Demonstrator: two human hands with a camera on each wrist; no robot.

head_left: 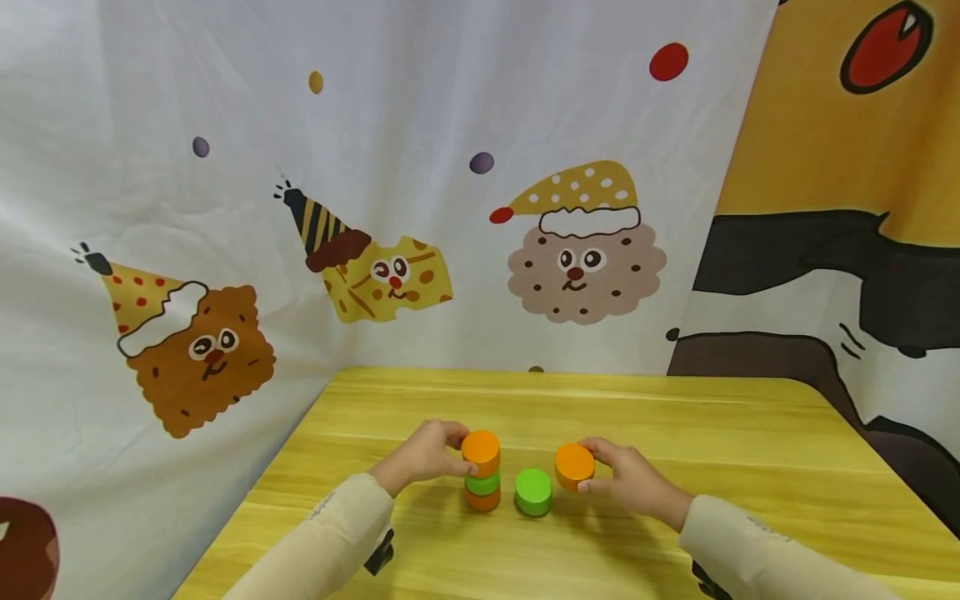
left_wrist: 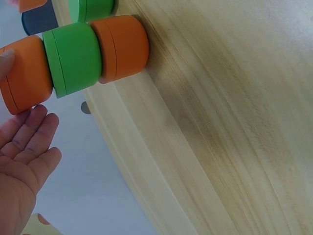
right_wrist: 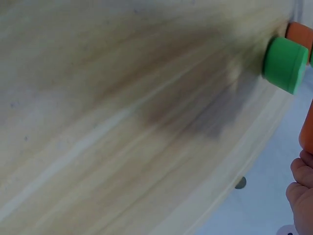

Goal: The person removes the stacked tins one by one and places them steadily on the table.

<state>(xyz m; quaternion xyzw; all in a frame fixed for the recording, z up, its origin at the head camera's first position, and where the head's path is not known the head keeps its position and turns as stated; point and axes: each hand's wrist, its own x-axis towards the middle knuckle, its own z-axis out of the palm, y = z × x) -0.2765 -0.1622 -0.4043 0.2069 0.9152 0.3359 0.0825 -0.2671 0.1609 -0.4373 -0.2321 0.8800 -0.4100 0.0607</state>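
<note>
Three small round lidded jars stand stacked: an orange jar point(head_left: 483, 502) at the bottom, a green jar point(left_wrist: 74, 59) in the middle and an orange jar point(head_left: 481, 451) on top. My left hand point(head_left: 427, 455) holds the top one between thumb and fingers, and in the left wrist view it touches the green jar below. Right of the stack, a second green jar point(head_left: 533, 492) stands alone on the table. Beyond it, my right hand point(head_left: 632, 481) pinches another orange jar point(head_left: 574, 467) by its sides, raised over the table; the right wrist view shows only its edge.
The wooden table point(head_left: 712, 433) reaches back to a white curtain point(head_left: 420, 100) printed with cartoon cookies and cheese. A shadow falls on the tabletop below my right hand. Dark bands show at both cuffs.
</note>
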